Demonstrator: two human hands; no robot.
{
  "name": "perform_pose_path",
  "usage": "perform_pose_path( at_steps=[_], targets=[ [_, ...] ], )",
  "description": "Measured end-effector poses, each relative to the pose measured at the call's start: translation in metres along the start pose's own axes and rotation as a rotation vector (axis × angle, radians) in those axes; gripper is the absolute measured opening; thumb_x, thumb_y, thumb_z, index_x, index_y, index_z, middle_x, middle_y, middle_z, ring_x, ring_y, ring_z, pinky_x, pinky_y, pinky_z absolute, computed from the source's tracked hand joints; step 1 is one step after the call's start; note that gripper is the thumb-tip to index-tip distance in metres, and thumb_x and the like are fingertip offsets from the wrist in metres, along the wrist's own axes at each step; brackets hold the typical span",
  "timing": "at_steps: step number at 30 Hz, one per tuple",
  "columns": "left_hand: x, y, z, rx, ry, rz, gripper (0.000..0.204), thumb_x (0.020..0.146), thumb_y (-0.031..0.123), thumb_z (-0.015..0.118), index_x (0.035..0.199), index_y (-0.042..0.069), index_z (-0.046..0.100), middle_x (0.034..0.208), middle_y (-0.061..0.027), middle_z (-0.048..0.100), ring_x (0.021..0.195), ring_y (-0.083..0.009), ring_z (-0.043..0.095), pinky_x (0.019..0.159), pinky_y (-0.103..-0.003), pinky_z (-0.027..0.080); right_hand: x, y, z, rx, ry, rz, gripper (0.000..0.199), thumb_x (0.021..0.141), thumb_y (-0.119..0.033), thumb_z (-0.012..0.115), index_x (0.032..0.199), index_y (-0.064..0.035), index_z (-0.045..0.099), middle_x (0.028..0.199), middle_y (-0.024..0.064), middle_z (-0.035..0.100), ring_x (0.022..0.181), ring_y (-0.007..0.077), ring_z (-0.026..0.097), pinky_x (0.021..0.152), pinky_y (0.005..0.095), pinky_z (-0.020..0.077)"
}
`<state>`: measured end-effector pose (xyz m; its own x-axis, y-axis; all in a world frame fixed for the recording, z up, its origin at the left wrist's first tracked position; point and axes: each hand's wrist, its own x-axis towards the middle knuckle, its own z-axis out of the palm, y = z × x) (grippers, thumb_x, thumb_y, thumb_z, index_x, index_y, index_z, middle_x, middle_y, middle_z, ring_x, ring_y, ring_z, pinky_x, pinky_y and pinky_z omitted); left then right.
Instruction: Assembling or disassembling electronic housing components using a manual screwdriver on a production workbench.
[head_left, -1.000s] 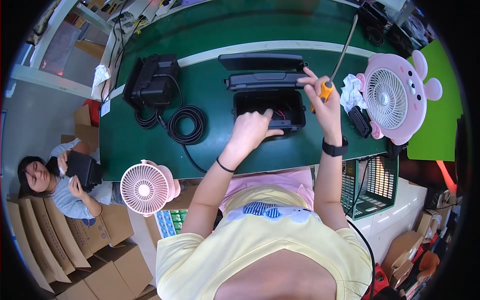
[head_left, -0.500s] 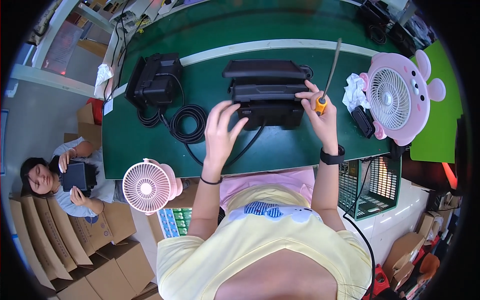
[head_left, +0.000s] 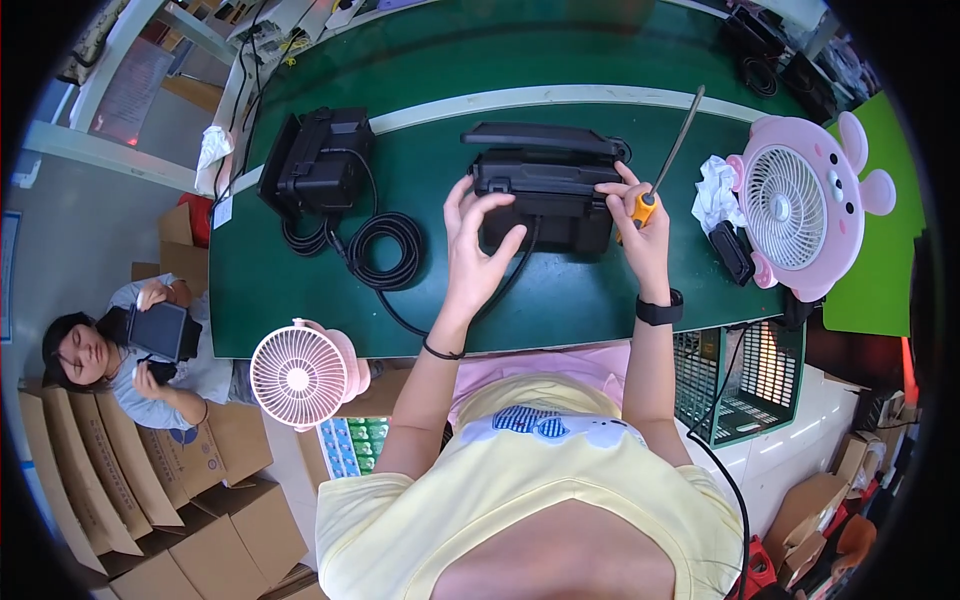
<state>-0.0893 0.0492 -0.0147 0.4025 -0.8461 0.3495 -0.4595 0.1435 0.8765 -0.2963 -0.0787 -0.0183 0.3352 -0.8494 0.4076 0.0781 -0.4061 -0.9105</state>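
A black plastic box [head_left: 560,228] with a flat panel [head_left: 540,136] along its far side stands on the green table in front of me. My left hand [head_left: 474,250] holds its left front corner, fingers curled over the latch there and the thumb lower at the front. In my right hand [head_left: 648,245] is a screwdriver [head_left: 644,207] with a yellow handle, its metal shaft pointing up and away. That hand's fingertips also rest on the box's right front edge. A black cable runs from the box's front toward the coiled cable [head_left: 384,250].
A second black box [head_left: 325,165] stands at the left. A pink animal-shaped fan [head_left: 800,205], crumpled tissue [head_left: 716,195] and a small black part [head_left: 731,252] lie at the right. A small pink fan [head_left: 298,378] sits near the front edge. A seated person [head_left: 165,350] handles a dark panel.
My left hand has moved right and closed over the box's left front corner. The box has tilted slightly, its panel now appearing narrower. The other person's lower hand has shifted.
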Motion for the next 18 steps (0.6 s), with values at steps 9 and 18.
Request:
perform_pose_path(
  at_steps=[9,18],
  targets=[
    [0.015,-0.022,0.008,0.032,0.114,0.123,0.035,0.087,0.003,0.072,0.114,0.009,0.052,0.140,-0.0169,0.039,0.130,-0.0346,0.045,0.104,-0.042,0.044,0.004,-0.005,0.006,-0.110,0.051,-0.083,0.025,0.097,-0.006,0.065,0.084,-0.0090,0.044,0.108,0.0143,0.075,0.132,0.0300,0.056,0.108,0.0413,0.0419],
    [0.022,-0.016,0.020,-0.033,0.173,0.094,0.025,0.088,-0.001,0.067,0.107,0.008,0.051,0.136,-0.0170,0.042,0.128,-0.0366,0.045,0.107,-0.043,0.040,-0.026,-0.028,0.020,-0.312,0.347,0.069,0.015,0.098,-0.002,0.061,0.087,-0.0014,0.049,0.101,0.0112,0.075,0.081,0.0185,0.066,0.075,0.0300,0.0514]
  ],
)
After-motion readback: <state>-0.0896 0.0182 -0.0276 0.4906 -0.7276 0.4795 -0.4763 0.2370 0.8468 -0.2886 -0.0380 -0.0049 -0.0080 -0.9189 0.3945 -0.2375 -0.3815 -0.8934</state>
